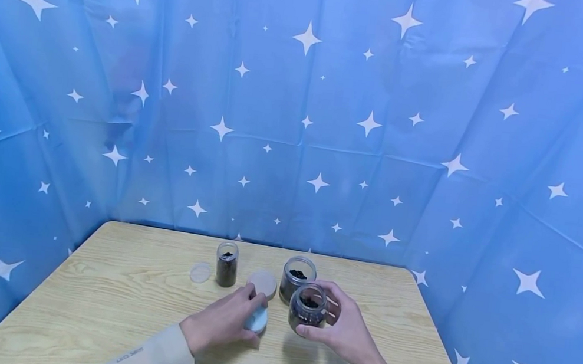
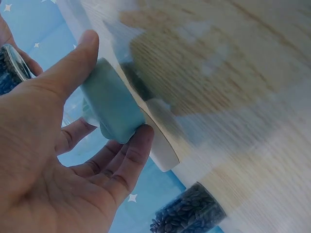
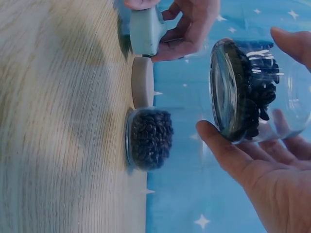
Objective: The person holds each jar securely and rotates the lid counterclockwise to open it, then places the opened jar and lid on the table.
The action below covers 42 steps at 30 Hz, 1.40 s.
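Between the thumb and fingers of my left hand [image 1: 226,317] is a pale blue-green lid [image 2: 112,102], pinched at its edge close over the table. My right hand [image 1: 343,324] grips a clear glass jar [image 3: 262,90] around its side, lifted off the wood. Dark, irregular pieces lie in this jar, and its mouth shows no lid. Just behind it stands a second open glass jar [image 1: 289,282], filled with small dark seeds [image 3: 151,138]. A beige lid [image 1: 263,284] lies flat beside that jar, just beyond my left fingers.
Farther left on the wooden table [image 1: 115,282] stands a narrow clear jar [image 1: 226,267] of dark seeds, open at the top. A clear round lid [image 1: 200,272] lies next to it. A blue curtain with white stars [image 1: 299,106] hangs behind the table and along both sides.
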Tool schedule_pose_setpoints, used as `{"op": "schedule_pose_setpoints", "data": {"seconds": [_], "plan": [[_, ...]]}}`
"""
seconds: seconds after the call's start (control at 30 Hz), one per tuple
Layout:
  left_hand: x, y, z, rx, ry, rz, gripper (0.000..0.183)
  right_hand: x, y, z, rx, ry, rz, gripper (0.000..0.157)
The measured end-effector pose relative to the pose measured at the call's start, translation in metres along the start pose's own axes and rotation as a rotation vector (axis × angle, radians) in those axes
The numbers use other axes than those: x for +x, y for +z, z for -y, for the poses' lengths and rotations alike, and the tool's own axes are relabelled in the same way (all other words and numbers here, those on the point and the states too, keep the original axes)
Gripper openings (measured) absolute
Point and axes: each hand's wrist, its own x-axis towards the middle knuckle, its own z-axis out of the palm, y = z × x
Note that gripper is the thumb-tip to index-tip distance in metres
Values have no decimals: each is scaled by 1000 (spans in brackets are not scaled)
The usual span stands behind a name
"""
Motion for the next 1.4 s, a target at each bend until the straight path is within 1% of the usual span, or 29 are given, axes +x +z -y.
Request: {"op": "schedule_pose_setpoints", "data": {"seconds": [0.13,0.33,0.5,0.67,0.87,0.97,1.07,1.23,1.4], "plan": [[0,2,0,1,15,3,77,0,0,-1,11,3,-2,81],[-1,3,-1,41,32,8,76,0,1,-2,7,-7,11,82],[1,2,-1,43,24,18,75,-1,1,-4,1,2,2,83],[1,2,-1,51,14,25,75,-1,1,-3,18,21,-8,83],[0,0,-4,56,-8,30,80,-2,1,-5,12,6,14,86],[-1,-3,-6,57,-15,15,80,-3,1,-6,4,0,28,89],[-4,-8,-8,63,-16,-15,74,-3,1,-6,-10,0,34,91],[-6,-16,-9,86,14,-71,63,-3,2,-7,-52,0,30,86],[-10,-21,-8,125,53,-120,55,-3,4,-9,-105,-9,37,86]]}}
